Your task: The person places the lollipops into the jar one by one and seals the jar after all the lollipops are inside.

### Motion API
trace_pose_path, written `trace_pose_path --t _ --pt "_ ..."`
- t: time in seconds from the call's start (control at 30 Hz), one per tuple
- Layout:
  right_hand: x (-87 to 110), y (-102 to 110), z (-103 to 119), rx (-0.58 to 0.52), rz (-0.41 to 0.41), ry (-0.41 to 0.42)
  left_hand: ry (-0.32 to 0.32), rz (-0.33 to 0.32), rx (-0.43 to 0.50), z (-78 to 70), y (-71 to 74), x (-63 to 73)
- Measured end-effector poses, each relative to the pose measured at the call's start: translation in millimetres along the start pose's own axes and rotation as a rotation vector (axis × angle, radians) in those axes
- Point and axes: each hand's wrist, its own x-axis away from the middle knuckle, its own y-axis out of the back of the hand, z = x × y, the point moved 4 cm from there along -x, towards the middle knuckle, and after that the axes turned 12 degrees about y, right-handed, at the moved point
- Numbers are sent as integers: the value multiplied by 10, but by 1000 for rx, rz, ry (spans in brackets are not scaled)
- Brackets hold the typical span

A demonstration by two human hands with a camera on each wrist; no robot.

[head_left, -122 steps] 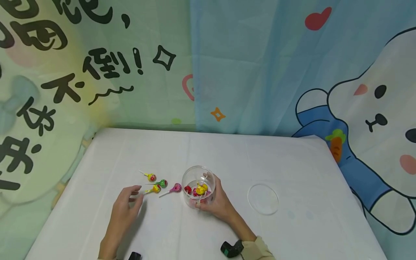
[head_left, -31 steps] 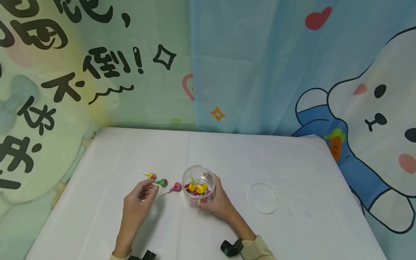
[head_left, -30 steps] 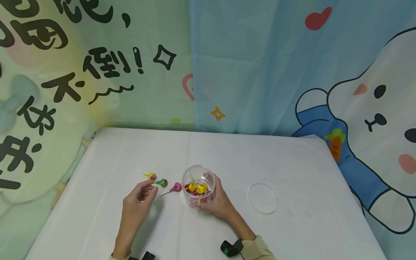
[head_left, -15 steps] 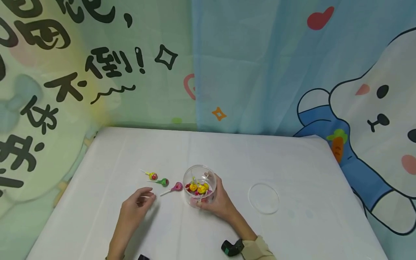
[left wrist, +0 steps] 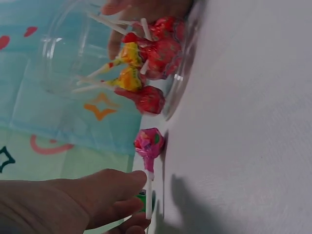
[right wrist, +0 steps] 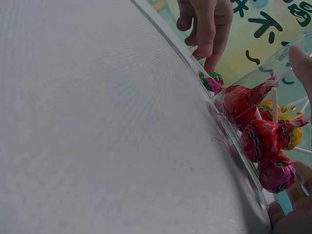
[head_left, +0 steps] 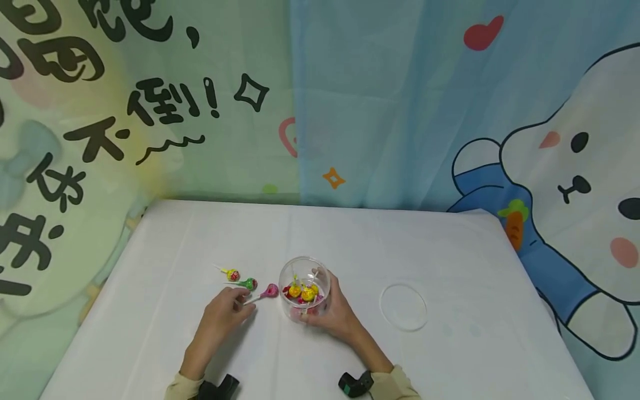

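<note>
My right hand [head_left: 332,311] grips a clear round jar [head_left: 287,272] from its right side. Inside the jar lie several wrapped lollipops [right wrist: 261,139], red, pink and yellow, with white sticks. Just left of the jar a pink lollipop [head_left: 271,290] lies on the table, its stick pointing toward my left hand [head_left: 222,316]. In the left wrist view the thumb tip is right beside that stick [left wrist: 149,197], which shows uncovered, while the other fingers are bent below the thumb. Beyond this hand lie a green lollipop [head_left: 250,284] and a yellow-and-red one [head_left: 232,275].
A clear round lid [head_left: 403,307] lies flat on the white-covered table [head_left: 450,250], right of the jar. Behind the table's far edge hangs a printed curtain [head_left: 370,100]. A black wrist device [head_left: 355,384] sits at my right sleeve.
A yellow lollipop that lay by my left hand is gone from the table, and another yellow one shows in the jar. My left hand has since moved right to the pink lollipop's stick.
</note>
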Motion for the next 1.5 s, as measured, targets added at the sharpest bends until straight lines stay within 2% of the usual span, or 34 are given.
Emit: trace_pose_path --t 0.23,0.5,0.83,1.0,1.17,1.33,1.5 --pt "-4 -8 6 9 7 8 -15 -26 -67 -11 -51 -50" --pt "1 -11 15 17 12 15 1 -12 -46 -2 -50 -50" --pt "-1 0 0 12 6 10 -8 -57 -54 29 62 -46" --pt "1 5 -4 2 7 8 36 -33 -11 152 177 -174" --pt "3 3 -15 -5 7 3 32 -22 7 209 219 -266" --pt "4 -1 -20 -12 10 6 39 38 6 148 140 -233" --pt "-2 -5 -17 -7 6 10 43 74 -46 59 39 -169"
